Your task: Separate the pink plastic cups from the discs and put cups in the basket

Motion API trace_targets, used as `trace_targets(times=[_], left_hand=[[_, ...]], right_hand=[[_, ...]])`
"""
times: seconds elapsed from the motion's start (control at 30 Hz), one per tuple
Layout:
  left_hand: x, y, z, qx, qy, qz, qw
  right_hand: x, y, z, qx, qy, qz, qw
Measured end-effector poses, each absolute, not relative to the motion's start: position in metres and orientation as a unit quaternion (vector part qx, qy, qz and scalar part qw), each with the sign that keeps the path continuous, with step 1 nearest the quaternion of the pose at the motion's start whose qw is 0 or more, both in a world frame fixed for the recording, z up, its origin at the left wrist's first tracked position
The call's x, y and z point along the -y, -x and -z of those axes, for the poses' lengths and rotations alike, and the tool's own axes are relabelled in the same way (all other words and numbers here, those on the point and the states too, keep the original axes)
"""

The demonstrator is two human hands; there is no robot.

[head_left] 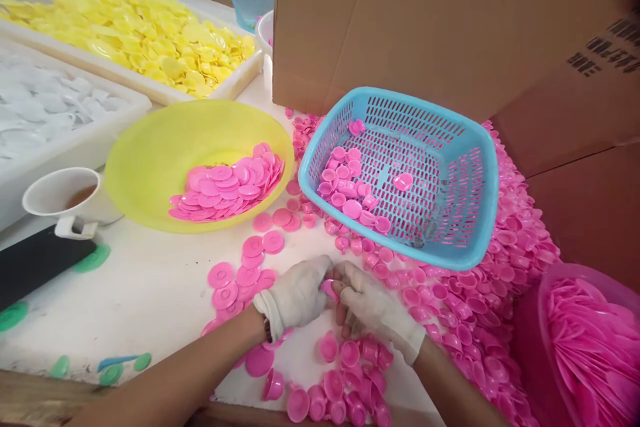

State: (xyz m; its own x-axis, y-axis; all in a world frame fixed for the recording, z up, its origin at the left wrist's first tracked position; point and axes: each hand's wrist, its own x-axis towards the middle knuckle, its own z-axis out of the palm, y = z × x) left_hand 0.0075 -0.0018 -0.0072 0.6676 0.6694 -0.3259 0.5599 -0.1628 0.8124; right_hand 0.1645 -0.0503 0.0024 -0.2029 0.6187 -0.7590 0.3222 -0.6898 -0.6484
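Note:
Both hands wear white cloth gloves and meet low in the middle of the white table. My left hand (295,293) and my right hand (373,303) are closed together on one small pink plastic piece (330,289) pinched between their fingers. Flat pink discs (240,275) lie just left of my left hand. Small pink cups (345,373) are heaped under and in front of my right hand. A blue slotted basket (453,240) beyond my hands holds several pink cups. A yellow bowl (150,160) to its left holds a pile of pink discs.
A long heap of pink cups (500,293) runs along the right, with a pink tub (590,340) of pink parts beside it. Cardboard boxes (425,13) stand behind. White trays hold yellow discs (150,33) and white discs (50,107). A white cup (65,197) and a black phone (35,263) sit far left.

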Motion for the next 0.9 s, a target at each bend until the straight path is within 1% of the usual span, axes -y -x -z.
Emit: trace_targets(times=[0.1, 0.17, 0.27, 0.37, 0.43, 0.5, 0.53, 0.57, 0.6, 0.63, 0.7, 0.77, 0.83, 0.9], left_hand=[[-0.002, -0.011, 0.004, -0.411, -0.77, -0.003, 0.488], [-0.001, -0.011, 0.002, -0.405, -0.779, -0.009, 0.479], [0.005, -0.006, 0.0, -0.386, -0.804, -0.053, 0.45], [0.006, 0.005, -0.008, -0.38, -0.836, -0.051, 0.392], [0.002, 0.012, -0.015, -0.397, -0.846, -0.052, 0.353], [0.001, 0.016, -0.024, -0.406, -0.85, -0.055, 0.332], [0.004, 0.016, -0.029, -0.399, -0.852, -0.047, 0.336], [0.009, 0.014, -0.032, -0.382, -0.857, -0.033, 0.345], [0.015, 0.012, -0.035, -0.357, -0.865, -0.012, 0.353], [0.023, 0.008, -0.037, -0.329, -0.873, 0.018, 0.359], [0.041, -0.001, -0.038, -0.28, -0.897, 0.079, 0.334], [0.054, -0.009, -0.035, -0.266, -0.908, 0.12, 0.3], [0.061, -0.013, -0.03, -0.267, -0.913, 0.122, 0.282], [0.062, -0.013, -0.023, -0.259, -0.922, 0.088, 0.275]], right_hand=[[0.05, -0.164, -0.001, 0.405, 0.62, -0.665, 0.098], [0.053, -0.164, 0.002, 0.431, 0.626, -0.64, 0.11], [0.062, -0.164, 0.008, 0.461, 0.643, -0.594, 0.146], [0.069, -0.166, 0.006, 0.48, 0.642, -0.564, 0.2], [0.069, -0.17, -0.009, 0.487, 0.626, -0.542, 0.278], [0.066, -0.175, -0.036, 0.468, 0.604, -0.497, 0.411], [0.065, -0.178, -0.052, 0.442, 0.592, -0.467, 0.486], [0.064, -0.179, -0.066, 0.413, 0.583, -0.443, 0.542], [0.064, -0.18, -0.079, 0.39, 0.578, -0.425, 0.577], [0.064, -0.179, -0.088, 0.38, 0.577, -0.416, 0.591], [0.062, -0.171, -0.092, 0.409, 0.58, -0.416, 0.568], [0.053, -0.157, -0.079, 0.485, 0.576, -0.421, 0.506], [0.035, -0.137, -0.055, 0.595, 0.558, -0.402, 0.416], [0.011, -0.114, -0.029, 0.725, 0.517, -0.335, 0.306]])
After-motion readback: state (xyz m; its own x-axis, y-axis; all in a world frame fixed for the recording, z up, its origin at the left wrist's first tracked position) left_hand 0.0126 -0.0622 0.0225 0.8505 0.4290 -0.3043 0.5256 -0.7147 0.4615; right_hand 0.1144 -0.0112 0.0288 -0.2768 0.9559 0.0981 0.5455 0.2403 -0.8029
